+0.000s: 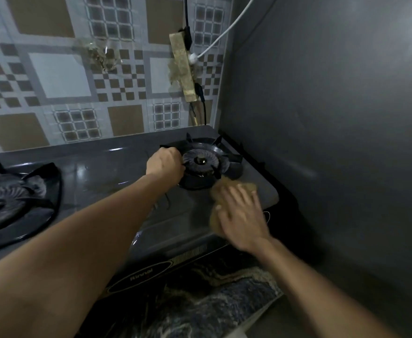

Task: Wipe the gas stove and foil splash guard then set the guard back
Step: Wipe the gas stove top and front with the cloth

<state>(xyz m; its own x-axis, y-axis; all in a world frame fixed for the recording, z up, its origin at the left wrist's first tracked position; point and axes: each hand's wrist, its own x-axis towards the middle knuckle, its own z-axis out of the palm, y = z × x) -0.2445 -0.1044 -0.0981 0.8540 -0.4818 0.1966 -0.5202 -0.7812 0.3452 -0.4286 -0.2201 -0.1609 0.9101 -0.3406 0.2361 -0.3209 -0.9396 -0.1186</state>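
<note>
Brown cloth point(236, 189) lies flat under the spread fingers of the right hand point(240, 215), pressed to the grey top of the gas stove point(190, 215) just right of the burner; motion blur suggests a wiping stroke, so the stove-wiping step is judged in hand. Left hand point(164, 163) is curled round the near-left edge of the black pan support point(226, 158), apparently steadying or lifting it beyond the cloth. Foil splash guard cannot be identified here; next move likely calls for raising the support clear so the cloth reaches beneath.
</note>
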